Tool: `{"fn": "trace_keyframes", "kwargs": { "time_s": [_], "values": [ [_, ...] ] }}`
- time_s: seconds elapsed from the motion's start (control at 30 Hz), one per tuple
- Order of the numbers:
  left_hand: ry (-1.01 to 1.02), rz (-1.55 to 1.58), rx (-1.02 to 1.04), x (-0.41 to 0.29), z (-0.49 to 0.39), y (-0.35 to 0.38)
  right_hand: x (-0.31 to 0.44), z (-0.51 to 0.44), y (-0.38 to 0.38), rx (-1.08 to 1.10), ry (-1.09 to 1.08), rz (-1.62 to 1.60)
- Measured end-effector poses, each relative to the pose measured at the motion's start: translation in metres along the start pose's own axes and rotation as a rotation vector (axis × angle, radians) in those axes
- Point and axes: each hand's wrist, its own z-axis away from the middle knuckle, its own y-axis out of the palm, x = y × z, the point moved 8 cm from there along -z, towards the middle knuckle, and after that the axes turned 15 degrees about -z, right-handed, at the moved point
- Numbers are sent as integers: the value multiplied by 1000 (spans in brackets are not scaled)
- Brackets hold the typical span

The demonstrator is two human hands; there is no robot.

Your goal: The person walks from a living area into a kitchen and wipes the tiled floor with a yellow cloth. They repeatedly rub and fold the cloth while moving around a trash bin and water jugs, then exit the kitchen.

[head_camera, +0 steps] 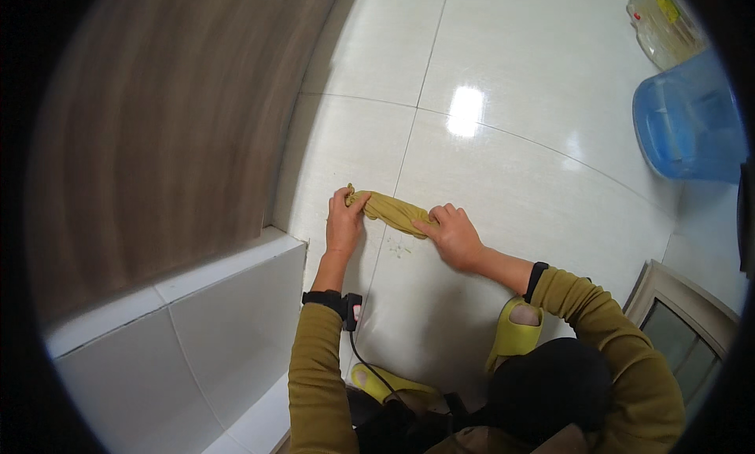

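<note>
A mustard-yellow cloth point(392, 212), bunched into a long roll, stretches between my two hands, low over the tiled floor or on it. My left hand point(347, 218) grips its left end, where a small crumpled tip sticks out past the fingers. At the right end my right hand point(454, 232) pinches the cloth between thumb and fingers. Small greenish bits point(399, 250) lie on the floor just below the cloth. Both wrists wear black bands, the left one with a small device and a cable.
A brown wood-look panel point(177, 117) and a white tiled ledge point(236, 271) border the left side. At the right are a blue translucent plastic tub point(678, 123), a clear plastic package point(666, 26) and a framed panel point(678, 312). My yellow slippers point(516, 330) stand below.
</note>
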Motion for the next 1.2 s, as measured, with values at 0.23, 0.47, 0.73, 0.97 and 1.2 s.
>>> {"fn": "trace_keyframes", "kwargs": {
  "time_s": [0.23,0.47,0.73,0.97,1.2],
  "values": [
    [-44,-113,-465,1,-22,-69,12,-57,-61,-172,-173,-115],
    [-287,-561,-124,40,-32,-58,21,-170,-62,-215,-249,113],
    [-238,-637,-262,41,-22,-59,0,-173,-46,-117,-150,156],
    [-94,-506,-275,15,33,-46,8,-88,-34,-63,-268,43],
    [44,-417,-28,-19,256,19,45,116,88,469,-163,-8]
  ]
}}
